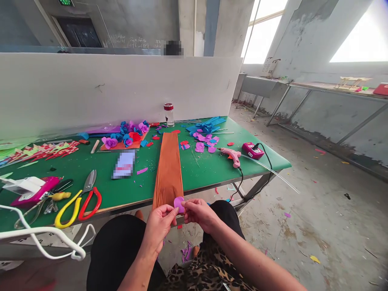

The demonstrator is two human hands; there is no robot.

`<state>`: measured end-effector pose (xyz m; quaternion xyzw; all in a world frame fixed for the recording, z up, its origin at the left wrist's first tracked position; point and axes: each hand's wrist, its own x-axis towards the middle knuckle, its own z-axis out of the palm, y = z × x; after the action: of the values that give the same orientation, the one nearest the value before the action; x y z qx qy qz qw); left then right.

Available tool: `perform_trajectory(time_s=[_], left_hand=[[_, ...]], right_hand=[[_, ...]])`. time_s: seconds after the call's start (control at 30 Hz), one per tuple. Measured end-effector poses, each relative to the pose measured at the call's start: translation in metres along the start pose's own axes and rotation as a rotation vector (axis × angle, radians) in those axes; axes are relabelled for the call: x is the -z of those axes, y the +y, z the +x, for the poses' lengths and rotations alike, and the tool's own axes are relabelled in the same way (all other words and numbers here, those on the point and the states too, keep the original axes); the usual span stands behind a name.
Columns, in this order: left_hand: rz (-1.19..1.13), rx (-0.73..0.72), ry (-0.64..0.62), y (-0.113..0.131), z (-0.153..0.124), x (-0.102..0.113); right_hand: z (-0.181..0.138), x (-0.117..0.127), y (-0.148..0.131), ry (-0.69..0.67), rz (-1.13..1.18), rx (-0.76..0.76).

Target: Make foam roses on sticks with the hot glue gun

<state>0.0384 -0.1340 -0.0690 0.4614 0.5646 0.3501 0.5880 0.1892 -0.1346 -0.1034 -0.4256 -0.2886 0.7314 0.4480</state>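
Note:
A small purple paper petal (178,204) is pinched between my two hands at the table's front edge. My left hand (163,222) grips its lower left side with thumb and fingers. On the right side, my right hand (197,212) holds the petal by its edge. Beneath and beyond it, a long strip of orange-brown crepe paper (169,165) runs from the front edge toward the back. Cut purple petals (203,143) lie in a loose pile to the right of the strip.
Scissors (86,198) with yellow and red handles lie left. A pink glue gun (232,155) and its corded pink socket box (252,150) sit right. Paper flowers (127,135), a glass jar (169,115) and blue paper (207,126) stand or lie toward the back, before a white partition (121,89).

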Motion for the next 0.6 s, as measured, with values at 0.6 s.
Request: perform_trajectory(time_s=[0.6], left_hand=[[0.154,-0.058,0.016,-0.028,-0.02,0.013]], right_hand=[[0.007,-0.005,0.005,0.118,-0.055,-0.014]])
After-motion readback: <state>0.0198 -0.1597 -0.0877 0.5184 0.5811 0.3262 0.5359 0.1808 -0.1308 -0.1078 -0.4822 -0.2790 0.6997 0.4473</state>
